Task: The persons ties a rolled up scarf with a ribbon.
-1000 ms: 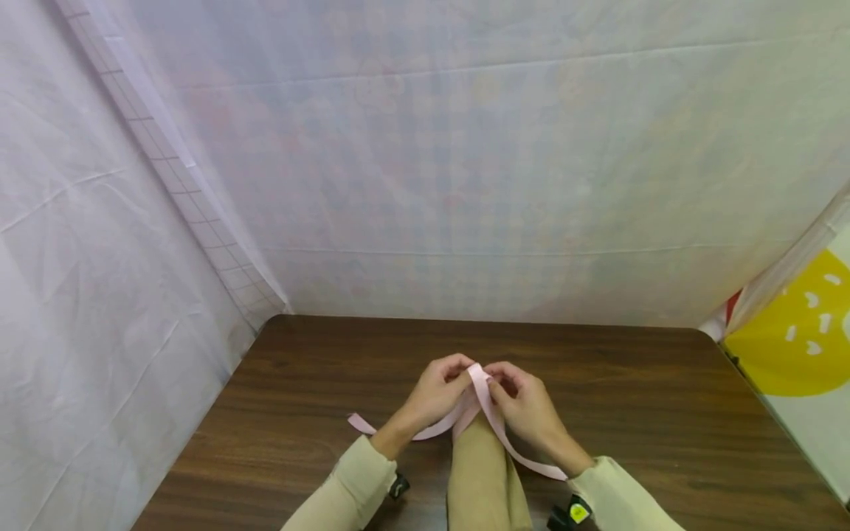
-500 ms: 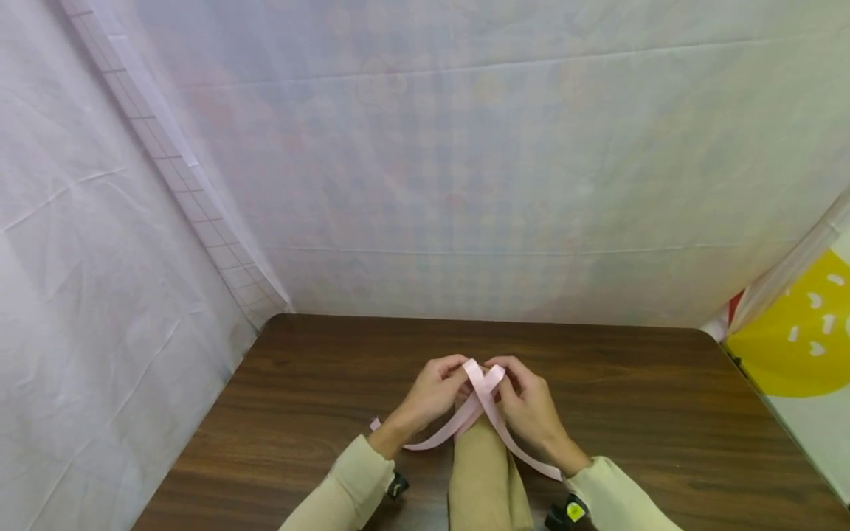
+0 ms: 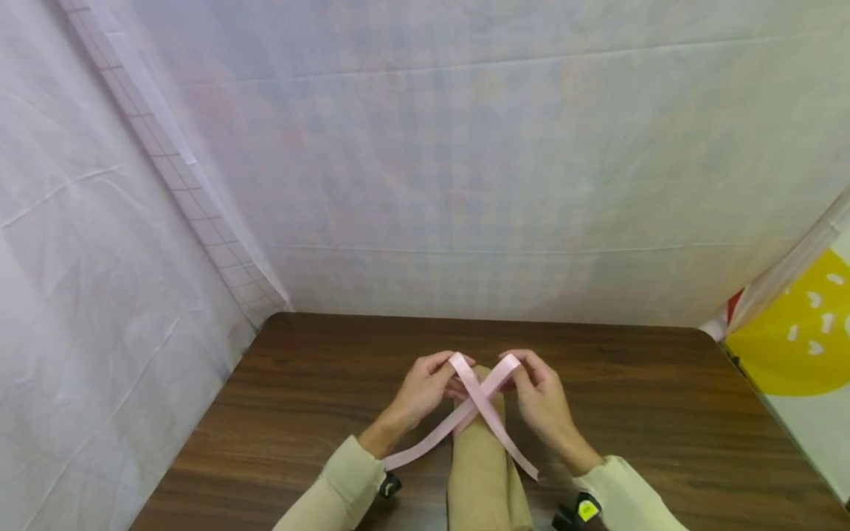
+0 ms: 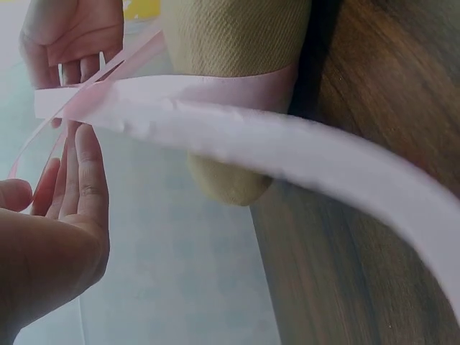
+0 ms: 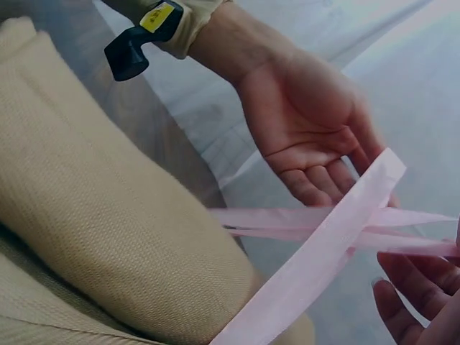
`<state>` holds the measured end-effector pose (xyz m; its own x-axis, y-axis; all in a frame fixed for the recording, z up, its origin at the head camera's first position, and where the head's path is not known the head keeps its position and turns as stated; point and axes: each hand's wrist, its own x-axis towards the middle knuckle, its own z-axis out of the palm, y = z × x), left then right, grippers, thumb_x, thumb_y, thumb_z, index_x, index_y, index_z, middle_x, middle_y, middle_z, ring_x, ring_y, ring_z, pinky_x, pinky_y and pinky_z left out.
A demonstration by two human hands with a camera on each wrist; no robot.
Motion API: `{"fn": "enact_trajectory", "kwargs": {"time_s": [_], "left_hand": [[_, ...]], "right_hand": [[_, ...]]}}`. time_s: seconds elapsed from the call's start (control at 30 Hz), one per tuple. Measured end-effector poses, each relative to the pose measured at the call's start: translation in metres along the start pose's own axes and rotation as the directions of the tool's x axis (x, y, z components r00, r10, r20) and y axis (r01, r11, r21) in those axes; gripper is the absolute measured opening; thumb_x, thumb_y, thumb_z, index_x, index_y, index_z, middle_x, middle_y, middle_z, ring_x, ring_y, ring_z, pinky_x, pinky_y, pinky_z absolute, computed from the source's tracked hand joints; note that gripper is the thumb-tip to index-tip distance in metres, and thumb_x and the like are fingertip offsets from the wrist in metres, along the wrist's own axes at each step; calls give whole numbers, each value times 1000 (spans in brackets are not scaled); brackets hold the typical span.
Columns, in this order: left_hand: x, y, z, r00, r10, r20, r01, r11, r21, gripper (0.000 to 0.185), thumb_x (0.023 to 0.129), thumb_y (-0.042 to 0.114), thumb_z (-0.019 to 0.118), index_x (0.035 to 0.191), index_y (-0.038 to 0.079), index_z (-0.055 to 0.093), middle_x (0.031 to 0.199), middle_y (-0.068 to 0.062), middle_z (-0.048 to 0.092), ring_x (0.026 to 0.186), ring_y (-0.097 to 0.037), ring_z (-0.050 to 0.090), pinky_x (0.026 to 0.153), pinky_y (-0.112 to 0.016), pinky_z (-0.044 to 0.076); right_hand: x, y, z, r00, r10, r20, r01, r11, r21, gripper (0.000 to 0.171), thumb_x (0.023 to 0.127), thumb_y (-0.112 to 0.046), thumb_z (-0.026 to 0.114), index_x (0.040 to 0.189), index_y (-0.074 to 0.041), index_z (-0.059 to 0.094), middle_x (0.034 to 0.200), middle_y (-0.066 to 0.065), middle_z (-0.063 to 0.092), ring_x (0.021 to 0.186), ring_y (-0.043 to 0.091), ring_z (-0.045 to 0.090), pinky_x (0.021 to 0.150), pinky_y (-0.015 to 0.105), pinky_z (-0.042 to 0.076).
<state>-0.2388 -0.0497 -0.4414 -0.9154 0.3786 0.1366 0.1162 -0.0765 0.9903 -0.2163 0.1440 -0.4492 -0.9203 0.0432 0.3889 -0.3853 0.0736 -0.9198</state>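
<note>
A tan woven cloth roll points away from me on the table, with a pink satin ribbon wrapped round it near its far end. Two ribbon loops stand above the roll and cross each other. My left hand pinches the top of the left loop between thumb and fingers; my right hand pinches the right one. Both ribbon tails hang down past the crossing, one to each side. In the left wrist view the ribbon band shows around the roll, and a blurred tail sweeps close across the camera.
The dark wood table spreads out on both sides. White sheeting hangs behind and at the left. A yellow patterned panel is at the far right. Black devices with straps sit at both wrists, the right one bearing a yellow label.
My hands have moved apart, left and right. The loops between them have spread from a bunched shape into a wide cross, and the roll's far end now shows.
</note>
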Motion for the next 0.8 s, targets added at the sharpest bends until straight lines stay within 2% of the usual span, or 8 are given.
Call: {"fn": "enact_trajectory", "kwargs": {"time_s": [0.27,0.43,0.57,0.73,0.8], "left_hand": [[-5,1,-10,1000,6,-11,-7,997,-75,34,106,16,46,120,-11,61,102,-29,69,81,-19,72,84,-54,55],[-9,2,-18,999,-10,-31,6,994,-108,36,106,17,46,121,-12,59,101,-23,70,79,-15,71,87,-60,51],[-12,2,-26,999,-14,-44,9,993,-118,38,105,20,48,123,-12,58,103,-22,70,81,-15,71,87,-57,53],[-14,3,-36,997,-30,-69,21,991,-130,38,105,21,48,126,-9,57,104,-21,70,82,-16,71,82,-44,58],[-15,4,-39,996,-39,-81,28,991,-132,38,105,21,47,127,-9,57,102,-19,70,83,-16,71,82,-43,58]], "right_hand": [[2,-1,-11,1000,-26,9,25,997,77,25,106,-9,44,120,7,57,100,17,73,83,12,71,73,28,58],[3,1,-21,1000,-30,-8,31,994,105,25,105,-10,46,120,6,58,98,9,75,83,14,72,74,27,58],[3,2,-31,999,6,-34,-1,990,145,24,105,-11,47,119,5,59,96,3,75,82,13,72,74,26,58],[4,0,-41,997,40,-72,-27,984,175,24,105,-12,47,118,4,59,95,3,76,83,12,71,73,26,58],[4,0,-45,995,50,-82,-34,982,183,24,105,-12,48,118,4,59,96,3,76,83,11,71,73,26,58]]}}
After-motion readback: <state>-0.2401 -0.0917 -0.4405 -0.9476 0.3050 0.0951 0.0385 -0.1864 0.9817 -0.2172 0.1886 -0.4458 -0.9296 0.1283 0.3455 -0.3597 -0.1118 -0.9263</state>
